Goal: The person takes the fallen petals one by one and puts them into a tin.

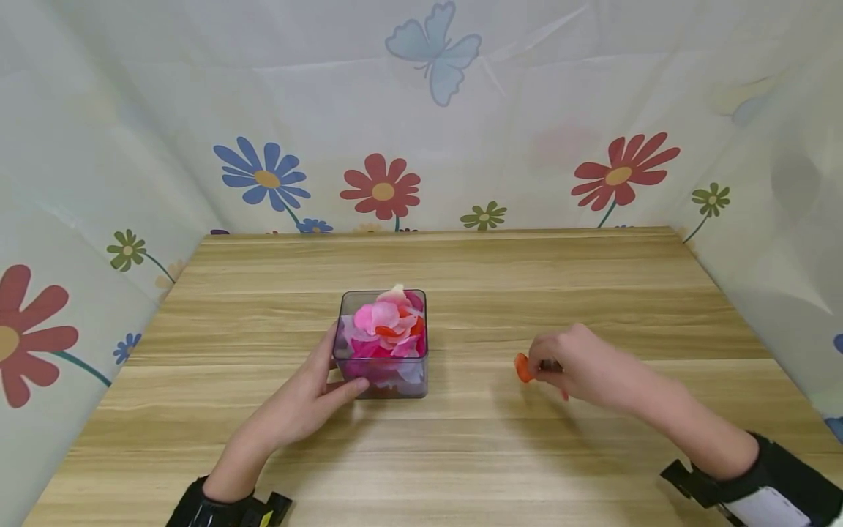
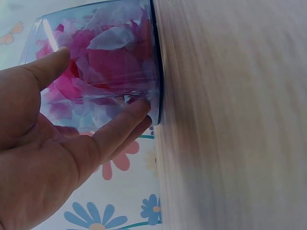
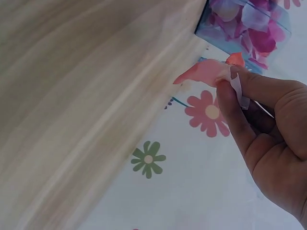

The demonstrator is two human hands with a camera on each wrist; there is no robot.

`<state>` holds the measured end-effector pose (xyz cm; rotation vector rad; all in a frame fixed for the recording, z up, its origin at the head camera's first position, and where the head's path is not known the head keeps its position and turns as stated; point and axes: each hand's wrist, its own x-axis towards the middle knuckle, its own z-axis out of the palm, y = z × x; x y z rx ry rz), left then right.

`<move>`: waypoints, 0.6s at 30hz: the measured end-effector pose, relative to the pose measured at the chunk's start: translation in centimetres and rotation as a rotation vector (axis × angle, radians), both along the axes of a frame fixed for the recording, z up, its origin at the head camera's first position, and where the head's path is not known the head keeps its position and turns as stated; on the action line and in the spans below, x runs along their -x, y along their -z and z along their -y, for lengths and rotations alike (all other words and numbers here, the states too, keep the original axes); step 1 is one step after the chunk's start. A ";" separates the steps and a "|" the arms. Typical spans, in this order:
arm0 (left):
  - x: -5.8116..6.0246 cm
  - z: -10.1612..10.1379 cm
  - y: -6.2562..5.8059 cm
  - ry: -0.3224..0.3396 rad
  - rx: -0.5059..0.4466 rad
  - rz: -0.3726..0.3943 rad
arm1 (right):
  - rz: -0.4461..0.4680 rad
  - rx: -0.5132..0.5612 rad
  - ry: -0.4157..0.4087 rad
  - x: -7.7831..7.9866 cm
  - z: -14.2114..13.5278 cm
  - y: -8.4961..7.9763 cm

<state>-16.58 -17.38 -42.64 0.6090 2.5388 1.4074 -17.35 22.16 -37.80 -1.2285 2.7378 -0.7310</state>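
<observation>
A square see-through plastic box (image 1: 413,377) stands on the table, heaped with artificial flower petals (image 1: 388,322) in pink, magenta, white and orange. My left hand (image 1: 303,410) holds this box at its near left corner, thumb against the front wall and fingers along the left side. In the left wrist view the thumb and fingers (image 2: 122,127) touch the clear walls. To the right of the box, just over the table, my right hand (image 1: 582,366) pinches orange-pink petals (image 3: 204,72) between thumb and fingertips. A whitish piece (image 3: 238,89) also shows at that pinch.
The wood-grain table (image 1: 461,461) reaches back to a white curtain (image 1: 316,95) printed with flowers and a butterfly. The curtain also hangs along the left and right sides. Black bands (image 1: 757,476) are strapped round both wrists.
</observation>
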 end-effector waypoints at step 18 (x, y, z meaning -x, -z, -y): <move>0.0 0.0 0.1 0.004 -0.024 0.007 | -0.191 0.005 -0.030 0.9 1.1 -2.5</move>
